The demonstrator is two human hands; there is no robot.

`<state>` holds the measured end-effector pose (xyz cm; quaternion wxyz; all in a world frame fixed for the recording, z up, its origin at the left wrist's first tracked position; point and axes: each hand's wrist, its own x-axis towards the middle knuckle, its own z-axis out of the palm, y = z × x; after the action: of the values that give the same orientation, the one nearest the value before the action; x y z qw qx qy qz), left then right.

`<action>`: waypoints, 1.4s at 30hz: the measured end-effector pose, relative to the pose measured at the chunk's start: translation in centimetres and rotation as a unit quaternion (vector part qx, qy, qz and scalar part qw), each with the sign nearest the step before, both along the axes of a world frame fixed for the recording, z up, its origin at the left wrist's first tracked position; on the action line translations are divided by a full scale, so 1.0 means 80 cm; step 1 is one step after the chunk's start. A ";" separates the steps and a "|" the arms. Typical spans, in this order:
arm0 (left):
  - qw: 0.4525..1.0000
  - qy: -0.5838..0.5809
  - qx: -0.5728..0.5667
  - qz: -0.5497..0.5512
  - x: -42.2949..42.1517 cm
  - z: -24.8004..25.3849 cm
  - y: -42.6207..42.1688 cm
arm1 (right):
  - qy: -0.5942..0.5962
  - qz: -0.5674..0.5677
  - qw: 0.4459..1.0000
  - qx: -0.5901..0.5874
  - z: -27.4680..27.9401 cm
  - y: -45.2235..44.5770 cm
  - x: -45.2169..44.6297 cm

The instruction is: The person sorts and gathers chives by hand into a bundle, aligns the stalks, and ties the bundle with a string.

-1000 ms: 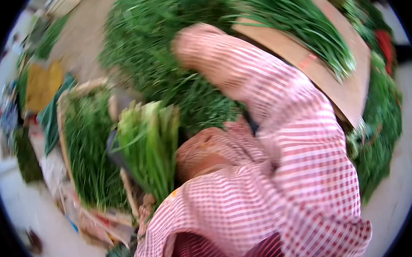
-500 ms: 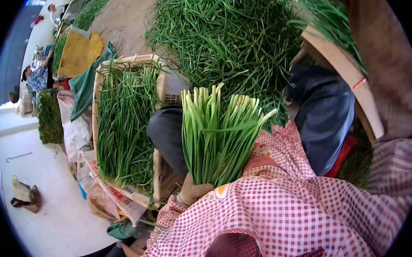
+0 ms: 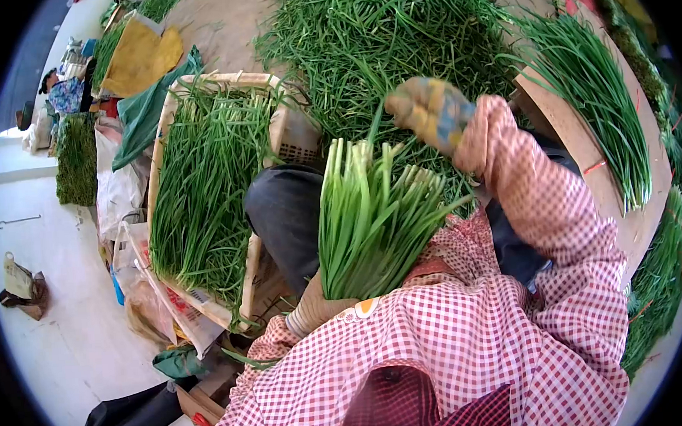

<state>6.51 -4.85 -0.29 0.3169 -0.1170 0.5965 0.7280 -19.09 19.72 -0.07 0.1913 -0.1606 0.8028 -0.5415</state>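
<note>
A: Where is the bunch of greens (image 3: 381,234)?

B: In front of the checked apron (image 3: 409,333), between the person's legs. It leans slightly, pale cut ends up and fanned out. The left knee, in dark trousers (image 3: 283,204), comes between it and the right edge of the white crate (image 3: 168,118).

A: And the left hand (image 3: 319,303)?

B: Gloved, low on the bunch near the apron, wrapped round its leafy part and clamped on it.

A: The right hand (image 3: 432,114)?

B: Apart from the left, raised above the pale ends in a yellow and blue glove. Its fingers are curled, and a single green blade rises from the bunch to just beside them. The hand is blurred, so I can't tell whether it grips that blade.

A: What lies around?

B: More greens fill the crate from its far edge to its near one. A green cloth (image 3: 147,119) hangs near the crate's far left corner. Past the hands, a loose pile (image 3: 394,40) of greens spreads over the floor. On the right, a bundle of long leaves (image 3: 601,91) lies along a board (image 3: 572,135), and a red strip (image 3: 595,166) shows at the board's left edge.
</note>
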 end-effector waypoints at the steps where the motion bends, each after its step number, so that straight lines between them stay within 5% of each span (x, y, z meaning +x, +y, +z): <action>1: 1.000 0.001 0.000 0.004 -0.002 0.009 0.000 | -0.085 -0.035 0.995 0.036 0.056 -0.009 -0.009; 4: 0.998 -0.042 0.043 0.037 0.002 0.019 0.001 | -0.065 -0.131 0.979 0.140 0.048 0.023 -0.089; 7: 0.999 0.005 0.033 0.037 0.009 0.009 -0.009 | 0.078 -0.096 0.883 0.452 0.057 0.043 -0.088; 10: 0.999 0.039 0.019 0.010 0.007 0.001 -0.006 | 0.047 0.145 0.970 0.190 0.030 0.045 -0.060; 13: 0.999 0.034 0.040 -0.009 -0.007 0.015 0.000 | -0.078 0.300 0.943 0.118 0.046 0.015 -0.020; 15: 0.998 0.042 0.048 0.001 -0.001 0.009 -0.009 | 0.007 0.098 0.993 0.061 0.026 0.009 -0.005; 17: 0.980 -0.025 0.182 0.082 0.011 0.007 -0.020 | 0.024 -0.081 0.996 0.004 -0.013 0.038 -0.023; 19: 0.973 -0.018 0.187 0.132 0.028 -0.007 -0.029 | -0.049 -0.194 0.974 0.107 -0.023 0.063 -0.006; 20: 0.969 -0.026 0.203 0.137 0.031 -0.008 -0.035 | -0.167 -0.191 0.967 0.003 -0.040 0.071 0.015; 23: 0.968 -0.026 0.217 0.127 0.029 -0.008 -0.037 | -0.462 -0.179 0.856 -0.150 -0.091 0.043 0.104; 25: 0.981 0.011 0.158 0.114 0.021 0.003 -0.032 | -0.576 -0.268 0.732 -0.246 -0.042 -0.008 0.140; 27: 0.983 0.015 0.154 0.103 0.011 0.032 -0.027 | -0.458 -0.163 0.684 -0.544 -0.007 -0.043 0.154; 29: 0.994 0.088 0.022 0.054 -0.005 0.077 -0.024 | -0.482 -0.109 0.653 -0.574 -0.006 -0.048 0.137; 30: 0.956 0.220 -0.192 -0.016 -0.021 0.116 -0.016 | -0.497 -0.118 0.645 -0.568 -0.001 -0.052 0.127; 31: 0.955 0.225 -0.192 -0.019 -0.024 0.107 -0.013 | -0.482 -0.139 0.673 -0.544 0.022 -0.055 0.117; 33: 0.868 0.314 -0.383 -0.036 -0.027 0.074 0.005 | -0.525 0.116 0.420 -0.731 -0.046 -0.047 0.077; 34: 0.817 0.329 -0.468 -0.069 -0.034 0.073 0.021 | -0.507 -0.052 0.580 -0.636 -0.044 -0.047 0.075; 35: 0.769 0.370 -0.508 -0.119 -0.043 0.056 0.027 | -0.447 0.050 0.607 -0.655 -0.067 -0.043 0.073; 38: 0.753 0.372 -0.517 -0.166 -0.035 0.048 0.035 | -0.470 -0.042 0.620 -0.626 -0.058 -0.027 0.082; 40: 0.865 0.395 -0.267 -0.158 -0.036 0.054 0.008 | -0.464 -0.008 0.616 -0.636 -0.050 -0.014 0.082; 42: 0.894 0.369 -0.202 -0.153 -0.052 0.063 -0.021 | -0.463 0.002 0.614 -0.640 -0.047 -0.013 0.079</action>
<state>2.36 -6.57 4.72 0.1510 0.1915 0.8155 0.5249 -12.73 18.68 -3.81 0.3871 0.0280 0.0577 -0.9198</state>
